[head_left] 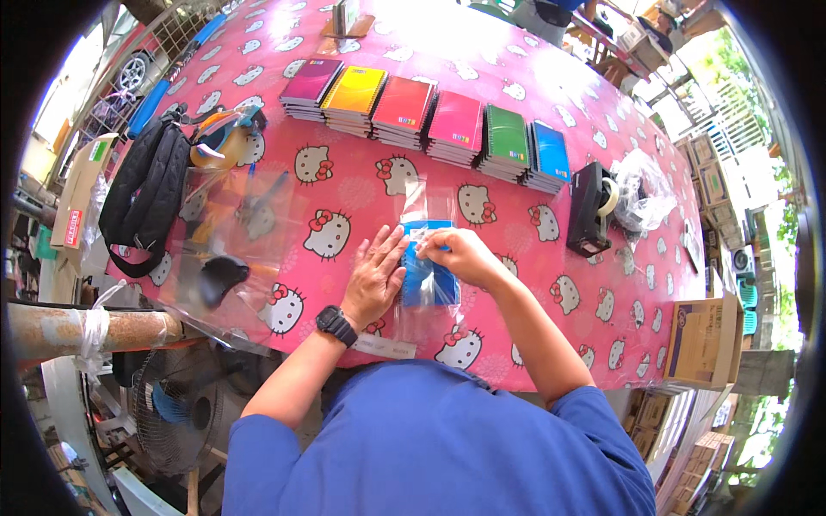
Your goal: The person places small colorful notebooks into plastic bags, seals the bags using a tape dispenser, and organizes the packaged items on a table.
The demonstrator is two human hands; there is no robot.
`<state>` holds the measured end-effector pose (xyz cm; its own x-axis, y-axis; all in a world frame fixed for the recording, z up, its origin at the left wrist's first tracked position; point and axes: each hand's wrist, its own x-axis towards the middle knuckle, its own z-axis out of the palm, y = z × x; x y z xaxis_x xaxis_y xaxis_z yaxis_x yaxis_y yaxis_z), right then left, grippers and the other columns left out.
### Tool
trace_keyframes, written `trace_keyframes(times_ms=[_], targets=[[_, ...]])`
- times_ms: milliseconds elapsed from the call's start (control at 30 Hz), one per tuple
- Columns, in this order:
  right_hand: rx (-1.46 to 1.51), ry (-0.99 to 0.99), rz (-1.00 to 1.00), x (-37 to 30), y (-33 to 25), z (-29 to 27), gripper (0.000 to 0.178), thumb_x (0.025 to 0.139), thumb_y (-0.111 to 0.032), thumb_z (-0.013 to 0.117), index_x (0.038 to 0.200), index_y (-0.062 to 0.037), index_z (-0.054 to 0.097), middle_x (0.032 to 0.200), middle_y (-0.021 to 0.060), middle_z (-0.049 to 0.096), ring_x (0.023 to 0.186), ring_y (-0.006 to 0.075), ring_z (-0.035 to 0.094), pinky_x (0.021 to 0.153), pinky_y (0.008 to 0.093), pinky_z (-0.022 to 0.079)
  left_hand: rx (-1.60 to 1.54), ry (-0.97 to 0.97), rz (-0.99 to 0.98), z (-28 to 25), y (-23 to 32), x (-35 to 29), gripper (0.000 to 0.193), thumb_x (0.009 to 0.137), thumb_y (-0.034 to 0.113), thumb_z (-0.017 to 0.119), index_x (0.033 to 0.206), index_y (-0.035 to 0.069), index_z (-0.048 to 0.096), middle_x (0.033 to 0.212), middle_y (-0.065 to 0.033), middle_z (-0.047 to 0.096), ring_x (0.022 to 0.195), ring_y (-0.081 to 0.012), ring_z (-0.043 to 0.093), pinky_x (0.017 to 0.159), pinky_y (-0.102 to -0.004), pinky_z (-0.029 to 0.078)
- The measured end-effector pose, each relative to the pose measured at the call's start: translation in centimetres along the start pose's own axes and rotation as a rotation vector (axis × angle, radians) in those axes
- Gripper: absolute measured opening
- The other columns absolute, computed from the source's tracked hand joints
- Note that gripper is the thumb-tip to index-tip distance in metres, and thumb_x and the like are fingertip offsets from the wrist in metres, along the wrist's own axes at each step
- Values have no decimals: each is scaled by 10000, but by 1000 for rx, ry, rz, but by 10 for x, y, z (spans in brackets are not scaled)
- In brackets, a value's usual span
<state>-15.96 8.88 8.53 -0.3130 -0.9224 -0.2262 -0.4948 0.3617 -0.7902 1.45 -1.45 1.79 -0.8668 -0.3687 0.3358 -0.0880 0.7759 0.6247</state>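
Observation:
A blue spiral notebook (434,288) lies in front of me, inside or under a clear plastic bag (428,205) that stretches past its far end. My left hand (377,268) rests along the notebook's left edge, fingers stretched out and pointing away from me. Over the notebook's upper part, my right hand (463,256) is closed, thumb and fingers pinched together at what looks like a fold of the plastic. Its fingertips partly hide what they grip. Beyond both hands, stacks of spiral notebooks stand in a row: purple (311,82), yellow (354,89), red (403,103), pink (456,119), green (508,136) and blue (549,150).
A black tape dispenser (590,211) and crumpled clear plastic (645,191) are on the right. To the left lie clear plastic bags (258,215) and a black backpack (151,189). A cardboard box (701,342) stands at the right edge; a fan (176,413) is below left.

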Motion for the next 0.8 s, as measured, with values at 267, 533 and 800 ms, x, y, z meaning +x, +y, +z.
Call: trace_keyframes(times_ms=[267, 533, 800], targets=[[-616, -21, -126, -28, 19, -2, 1121, 573, -480, 791, 1448, -128, 185, 1522, 79, 112, 1407, 299, -3, 1066, 593, 73, -63, -96, 25, 11, -5, 5, 595, 909, 276, 388, 1433, 79, 187, 1508, -94, 137, 1408, -279, 44, 1108, -493, 42], [-545, 8, 12, -17, 19, 25, 1277, 452, -599, 799, 1460, -160, 149, 1532, 58, 24, 1388, 375, -74, 1020, 668, 85, -20, -242, 43, 7, 2, 16, 675, 883, 361, 466, 1451, 144, 174, 1525, -27, 100, 1407, -286, -28, 1092, -554, -7], [-624, 234, -167, -68, 37, 58, 1390, 400, -536, 839, 1461, -159, 24, 1501, 194, -91, 1373, 409, -115, 1025, 668, 51, 105, -360, -86, -2, 10, 35, 860, 663, 669, 610, 1383, 266, 369, 1498, 63, 213, 1400, -328, -25, 1032, -670, 15]])
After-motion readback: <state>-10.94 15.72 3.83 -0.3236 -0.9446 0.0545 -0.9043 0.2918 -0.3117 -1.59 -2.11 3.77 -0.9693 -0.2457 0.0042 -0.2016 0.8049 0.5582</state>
